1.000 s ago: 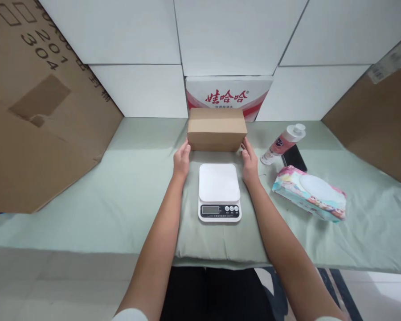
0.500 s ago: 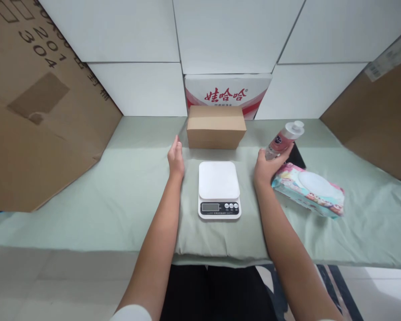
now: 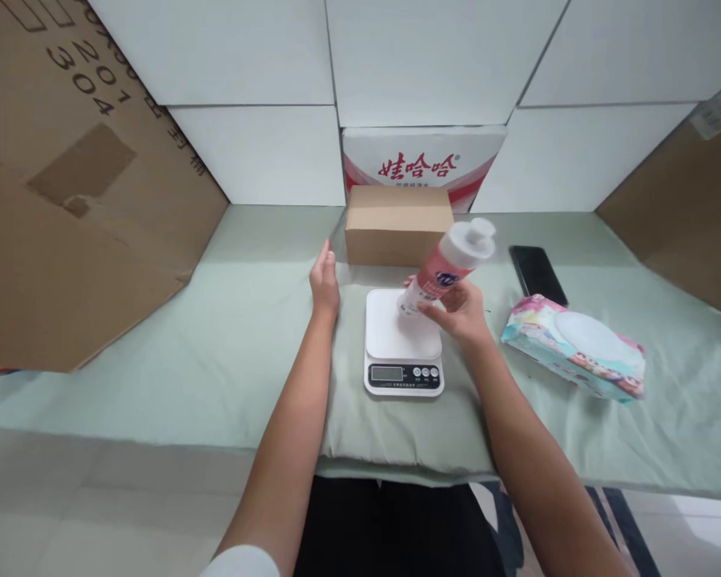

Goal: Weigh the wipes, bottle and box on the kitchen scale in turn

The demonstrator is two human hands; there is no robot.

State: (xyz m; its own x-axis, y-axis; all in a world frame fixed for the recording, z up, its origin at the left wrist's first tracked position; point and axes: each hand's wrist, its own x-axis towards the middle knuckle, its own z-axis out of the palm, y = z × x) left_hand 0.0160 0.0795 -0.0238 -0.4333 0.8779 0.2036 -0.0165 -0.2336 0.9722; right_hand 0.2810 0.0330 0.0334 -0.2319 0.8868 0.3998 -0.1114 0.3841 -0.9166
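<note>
**Desk:** What's in hand on your feed?

**Me:** My right hand (image 3: 464, 314) has its grip clamped on the pink bottle (image 3: 446, 271), fingers wrapped round the lower body. The bottle is tilted, with its white cap up and away from me. Its base is over the far right part of the scale (image 3: 402, 346) plate. I can't tell whether the base touches the plate or sits just above it.

**Desk:** And the other hand?

**Me:** My left hand (image 3: 324, 280) is just left of the scale. The fingers are straight and apart from any object, and the hand's edge is on the green-covered worktop (image 3: 216, 344). It holds nothing.

**Desk:** Which step would you call this?

**Me:** I'd judge it as the bottle being brought onto the plate, not yet released. To leave it there, I'd need to lay it flat or stand it upright near the plate's middle. Then I'd have to take the fingers fully off, so nothing but the bottle bears on the scale. I can't read the display from here.

**Desk:** Give me a count.

**Me:**
- One scale.
- One pink bottle.
- One small brown box (image 3: 398, 226), just behind the scale.
- One red-and-white carton (image 3: 424, 160), behind that box.
- One dark phone (image 3: 537, 274), to the scale's right and further back.
- One wipes pack (image 3: 577, 357), to the scale's right.
- Two big cardboard sheets, one far left (image 3: 66, 200) and one far right (image 3: 685, 216).
</note>
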